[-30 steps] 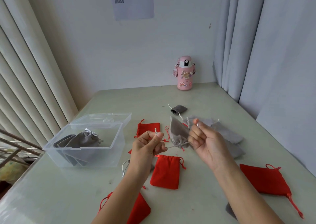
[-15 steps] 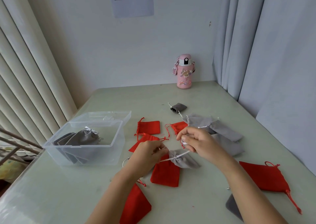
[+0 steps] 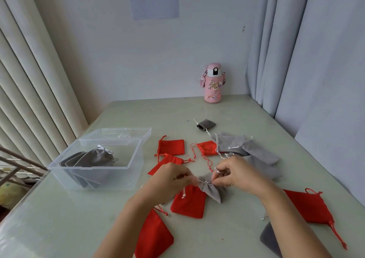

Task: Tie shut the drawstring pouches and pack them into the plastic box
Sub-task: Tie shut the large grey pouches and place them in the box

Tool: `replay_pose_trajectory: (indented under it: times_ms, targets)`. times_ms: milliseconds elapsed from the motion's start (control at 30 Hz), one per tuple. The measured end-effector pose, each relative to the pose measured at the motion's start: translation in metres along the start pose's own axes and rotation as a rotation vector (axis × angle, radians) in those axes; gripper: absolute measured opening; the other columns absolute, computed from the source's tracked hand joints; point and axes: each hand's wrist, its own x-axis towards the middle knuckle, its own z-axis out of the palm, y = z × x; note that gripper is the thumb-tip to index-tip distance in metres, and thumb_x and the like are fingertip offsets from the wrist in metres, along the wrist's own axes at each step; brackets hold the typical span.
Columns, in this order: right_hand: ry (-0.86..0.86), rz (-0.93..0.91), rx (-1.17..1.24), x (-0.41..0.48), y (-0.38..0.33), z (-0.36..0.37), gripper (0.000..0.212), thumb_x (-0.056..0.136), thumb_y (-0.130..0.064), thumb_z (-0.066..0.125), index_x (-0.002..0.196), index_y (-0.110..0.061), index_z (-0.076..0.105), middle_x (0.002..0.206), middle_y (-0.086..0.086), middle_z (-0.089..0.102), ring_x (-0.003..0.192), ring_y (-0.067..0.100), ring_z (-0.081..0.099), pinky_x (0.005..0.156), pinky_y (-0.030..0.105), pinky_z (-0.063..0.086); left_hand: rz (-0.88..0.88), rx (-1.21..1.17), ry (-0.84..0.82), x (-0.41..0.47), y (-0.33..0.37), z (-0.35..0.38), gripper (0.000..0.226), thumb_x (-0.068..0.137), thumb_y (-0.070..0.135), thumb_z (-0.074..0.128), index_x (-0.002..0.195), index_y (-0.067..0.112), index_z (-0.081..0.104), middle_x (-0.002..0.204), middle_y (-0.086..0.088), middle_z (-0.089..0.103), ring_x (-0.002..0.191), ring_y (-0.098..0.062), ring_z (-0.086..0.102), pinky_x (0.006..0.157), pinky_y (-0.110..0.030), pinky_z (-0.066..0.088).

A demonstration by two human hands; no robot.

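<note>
Between curled fingers (image 3: 227, 178), grey pouch (image 3: 213, 191), knot perhaps hidden.

Where we find things on the tabletop (image 3: 246, 109)

At the left we have the box (image 3: 110, 177), with packed pouches (image 3: 92, 159) in it and its lid (image 3: 118, 137) just behind. The bottle (image 3: 213, 84) stands at the far edge against the wall. Loose pouches (image 3: 246, 147) lie spread over the middle and right. Nearest us, the held pouch (image 3: 210, 186) sits between our left hand (image 3: 169, 180) and right hand (image 3: 237, 175), above a flat pouch (image 3: 189, 202), with the fingers of both hands pinching at its neck.
</note>
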Motion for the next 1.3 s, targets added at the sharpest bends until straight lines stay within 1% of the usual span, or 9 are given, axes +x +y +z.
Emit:
replay_pose_trajectory:
  times_ms: [133, 267, 400, 533, 667, 833, 933, 1100, 1300]
  targets:
    - [0.048, -0.009, -0.068, 0.0, -0.005, 0.005, 0.007, 0.077, -0.012, 0.075, 0.072, -0.009, 0.071, 0.055, -0.01, 0.048, 0.052, 0.001, 0.039, 0.053, 0.016, 0.033, 0.076, -0.203, 0.095, 0.003, -0.003, 0.001, 0.028, 0.092, 0.025, 0.06, 0.066, 0.036, 0.067, 0.07, 0.021, 0.058, 0.07, 0.002, 0.05, 0.066, -0.014, 0.036]
    - [0.063, -0.052, -0.113, -0.001, -0.013, 0.008, 0.021, 0.081, -0.019, 0.073, 0.064, -0.022, 0.061, 0.057, -0.01, 0.041, 0.055, 0.003, 0.034, 0.054, 0.021, 0.027, 0.072, -0.463, 0.066, 0.003, 0.001, 0.001, 0.02, 0.076, 0.024, 0.067, 0.057, 0.028, 0.071, 0.098, 0.007, 0.063, 0.1, -0.001, 0.057, 0.086, -0.018, 0.041]
    - [0.028, -0.074, -0.085, -0.001, -0.015, 0.01, 0.03, 0.084, -0.021, 0.07, 0.059, -0.034, 0.059, 0.055, -0.012, 0.041, 0.055, 0.004, 0.034, 0.055, 0.021, 0.029, 0.111, -0.691, 0.015, -0.001, 0.007, 0.003, 0.021, 0.067, 0.026, 0.063, 0.055, 0.01, 0.06, 0.082, -0.003, 0.071, 0.077, -0.013, 0.064, 0.069, -0.02, 0.046]
    - [-0.02, -0.087, -0.042, -0.002, -0.017, 0.011, 0.023, 0.086, -0.019, 0.066, 0.065, -0.028, 0.062, 0.059, -0.011, 0.046, 0.058, 0.005, 0.037, 0.059, 0.022, 0.032, 0.084, -0.795, 0.027, -0.001, 0.01, 0.002, 0.024, 0.082, 0.018, 0.069, 0.061, 0.01, 0.063, 0.077, -0.012, 0.071, 0.04, -0.007, 0.039, 0.041, -0.016, 0.03]
    - [-0.027, -0.097, 0.138, -0.004, -0.029, 0.008, 0.019, 0.081, -0.022, 0.053, 0.063, -0.02, 0.048, 0.061, -0.012, 0.039, 0.062, 0.006, 0.035, 0.061, 0.02, 0.029, 0.095, -0.754, 0.106, 0.0, 0.01, 0.003, 0.033, 0.087, 0.028, 0.05, 0.076, -0.001, 0.063, 0.063, -0.002, 0.066, 0.043, -0.008, 0.043, 0.045, -0.015, 0.036]
    - [-0.102, -0.07, 0.349, -0.004, -0.036, 0.013, 0.018, 0.08, -0.025, 0.051, 0.069, -0.012, 0.056, 0.056, -0.008, 0.035, 0.053, 0.007, 0.028, 0.052, 0.019, 0.022, 0.08, -0.731, 0.109, 0.002, 0.012, 0.007, 0.031, 0.095, 0.022, 0.041, 0.081, 0.001, 0.059, 0.063, 0.006, 0.061, 0.048, -0.007, 0.044, 0.05, -0.015, 0.039]
    - [-0.14, -0.11, 0.4, -0.003, -0.033, 0.014, 0.041, 0.082, -0.027, 0.054, 0.089, 0.013, 0.056, 0.062, -0.007, 0.041, 0.057, 0.009, 0.03, 0.055, 0.02, 0.025, 0.078, -0.758, 0.152, 0.002, 0.01, 0.005, 0.029, 0.095, 0.022, 0.043, 0.082, 0.002, 0.06, 0.063, 0.007, 0.06, 0.049, -0.005, 0.04, 0.05, -0.013, 0.036]
    - [-0.139, -0.164, 0.508, -0.005, -0.032, 0.012, 0.006, 0.079, -0.021, 0.071, 0.082, -0.018, 0.075, 0.093, -0.003, 0.065, 0.093, 0.011, 0.061, 0.089, 0.023, 0.046, 0.117, -0.803, 0.258, 0.0, 0.013, 0.0, 0.026, 0.086, 0.027, 0.05, 0.076, 0.005, 0.061, 0.06, 0.001, 0.057, 0.045, -0.004, 0.037, 0.046, -0.012, 0.032]
    - [-0.191, -0.122, 0.656, -0.006, -0.031, 0.016, 0.013, 0.071, -0.028, 0.074, 0.078, -0.017, 0.074, 0.081, -0.002, 0.066, 0.082, 0.009, 0.057, 0.08, 0.021, 0.042, 0.122, -0.766, 0.303, -0.001, 0.015, 0.0, 0.026, 0.086, 0.026, 0.051, 0.075, 0.004, 0.062, 0.056, 0.005, 0.055, 0.043, -0.001, 0.037, 0.045, -0.011, 0.031]
